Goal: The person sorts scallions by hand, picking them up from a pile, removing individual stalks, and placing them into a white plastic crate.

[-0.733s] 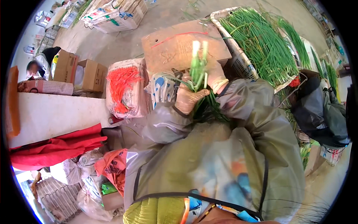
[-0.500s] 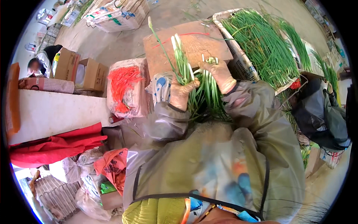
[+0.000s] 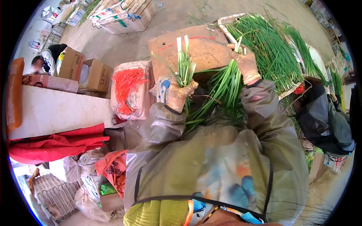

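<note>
My left hand [image 3: 180,95], in a thin see-through glove, is closed around a small bunch of chives [image 3: 184,66] with the white stem ends pointing up. To its right, my gloved right hand [image 3: 246,63] grips a larger bunch of chives [image 3: 228,81]. White ends poke out above those fingers, and the long green leaves hang down and leftward toward my lap. Both hands are raised in front of a brown board [image 3: 188,49], apart from each other. The lower leaves of the left bunch are mostly hidden by the hand.
A white crate [image 3: 222,24] heaped with chives [image 3: 260,52] stands at the right. Left of the board, red ties [image 3: 126,88] lie on a wrapped stack [image 3: 145,98]. Farther left are a white table [image 3: 56,109] and cardboard boxes [image 3: 98,77]. Another person in dark clothing [image 3: 324,116] is at the right edge.
My right hand has moved right and slightly up with its bunch, away from the left hand. The long stalk with a pale bud no longer rises from the left bunch.
</note>
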A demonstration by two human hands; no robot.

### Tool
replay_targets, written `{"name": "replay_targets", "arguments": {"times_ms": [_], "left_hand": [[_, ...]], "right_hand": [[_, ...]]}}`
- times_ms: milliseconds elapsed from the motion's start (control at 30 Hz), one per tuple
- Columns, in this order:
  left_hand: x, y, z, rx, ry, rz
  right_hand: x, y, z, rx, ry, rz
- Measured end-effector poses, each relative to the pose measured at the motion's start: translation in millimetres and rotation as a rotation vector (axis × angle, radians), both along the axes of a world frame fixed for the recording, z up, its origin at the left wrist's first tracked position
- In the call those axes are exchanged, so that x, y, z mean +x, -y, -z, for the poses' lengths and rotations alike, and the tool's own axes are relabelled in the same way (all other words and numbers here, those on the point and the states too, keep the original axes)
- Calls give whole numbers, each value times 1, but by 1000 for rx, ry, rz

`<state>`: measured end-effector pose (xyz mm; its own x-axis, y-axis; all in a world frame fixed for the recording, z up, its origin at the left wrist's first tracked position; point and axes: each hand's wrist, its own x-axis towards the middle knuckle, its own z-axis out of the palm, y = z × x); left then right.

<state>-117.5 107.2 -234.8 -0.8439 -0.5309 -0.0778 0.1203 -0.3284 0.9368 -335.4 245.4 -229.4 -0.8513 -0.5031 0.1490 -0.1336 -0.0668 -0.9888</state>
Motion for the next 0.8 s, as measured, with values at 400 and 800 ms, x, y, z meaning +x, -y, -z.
{"name": "replay_targets", "arguments": {"times_ms": [400, 800], "left_hand": [[6, 5, -14, 402, -29, 54], [-10, -6, 0, 141, 47, 35]], "right_hand": [[41, 25, -9, 43, 149, -410], [58, 10, -58, 77, -6, -396]]}}
